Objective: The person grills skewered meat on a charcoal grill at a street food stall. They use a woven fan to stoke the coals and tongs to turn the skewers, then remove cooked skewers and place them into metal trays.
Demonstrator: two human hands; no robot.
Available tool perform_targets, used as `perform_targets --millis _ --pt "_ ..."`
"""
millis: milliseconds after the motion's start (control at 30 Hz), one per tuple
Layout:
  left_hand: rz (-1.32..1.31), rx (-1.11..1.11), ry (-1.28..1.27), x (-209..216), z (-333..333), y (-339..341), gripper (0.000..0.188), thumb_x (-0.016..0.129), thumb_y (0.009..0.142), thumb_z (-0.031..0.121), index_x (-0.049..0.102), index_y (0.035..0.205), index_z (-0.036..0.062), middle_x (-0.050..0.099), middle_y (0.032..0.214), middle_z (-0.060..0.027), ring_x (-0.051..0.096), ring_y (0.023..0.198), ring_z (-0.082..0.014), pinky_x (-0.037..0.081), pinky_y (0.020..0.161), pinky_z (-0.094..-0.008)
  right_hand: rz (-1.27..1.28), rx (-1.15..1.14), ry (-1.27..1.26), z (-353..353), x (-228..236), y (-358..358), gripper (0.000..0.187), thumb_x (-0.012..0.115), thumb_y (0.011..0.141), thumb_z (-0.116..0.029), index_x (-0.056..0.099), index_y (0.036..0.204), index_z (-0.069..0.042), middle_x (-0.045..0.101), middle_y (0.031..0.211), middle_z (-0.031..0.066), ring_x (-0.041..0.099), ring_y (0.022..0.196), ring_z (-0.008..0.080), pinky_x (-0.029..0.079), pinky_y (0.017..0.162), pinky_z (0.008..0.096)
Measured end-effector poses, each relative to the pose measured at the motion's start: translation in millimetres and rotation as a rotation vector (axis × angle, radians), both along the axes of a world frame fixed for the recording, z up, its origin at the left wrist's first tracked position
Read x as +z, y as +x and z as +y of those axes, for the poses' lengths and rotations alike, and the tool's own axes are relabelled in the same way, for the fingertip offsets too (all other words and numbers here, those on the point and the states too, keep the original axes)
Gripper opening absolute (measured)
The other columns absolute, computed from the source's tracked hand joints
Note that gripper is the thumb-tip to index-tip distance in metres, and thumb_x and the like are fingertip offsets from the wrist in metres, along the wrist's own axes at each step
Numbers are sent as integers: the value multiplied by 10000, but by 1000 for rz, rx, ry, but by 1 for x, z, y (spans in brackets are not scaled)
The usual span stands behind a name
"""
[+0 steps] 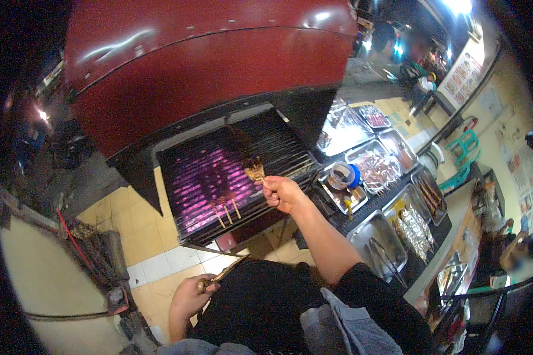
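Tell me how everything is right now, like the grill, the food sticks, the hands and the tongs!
Grill: hot-looking, glowing on its left side.
Three skewers: lying on the grill.
Held skewer: browned, over the grill.
Right hand: closed, pinching that skewer's stick.
Left hand: closed around a thin golden-brown tool.
Tongs: lying in a metal tray.
Foil: crumpled.

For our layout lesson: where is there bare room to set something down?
The grill grate looks bare between the meat skewer in the right hand and the grate's right rim; the metal tray has room beside its tongs. Crowded: the grate's near left, holding three skewers, and around the blue-lidded jar and foil-wrapped bundles.
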State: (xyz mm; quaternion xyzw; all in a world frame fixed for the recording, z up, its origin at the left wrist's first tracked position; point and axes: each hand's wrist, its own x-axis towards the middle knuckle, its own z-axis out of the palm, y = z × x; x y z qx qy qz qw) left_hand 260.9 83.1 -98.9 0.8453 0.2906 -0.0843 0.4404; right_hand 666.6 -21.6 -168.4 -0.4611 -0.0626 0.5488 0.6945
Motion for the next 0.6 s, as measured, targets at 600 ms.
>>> perform_targets --millis 600 --pt "-108 -570 -16 -12 -114 198 309 711 991 238 718 1174 -11 752 990 -127 687 896 -204 539 807 -369 -144 -696 -82 -519 34 -43 206 743 939 -199 691 1072 -51 577 738 -43 521 600 62 386 520 226"
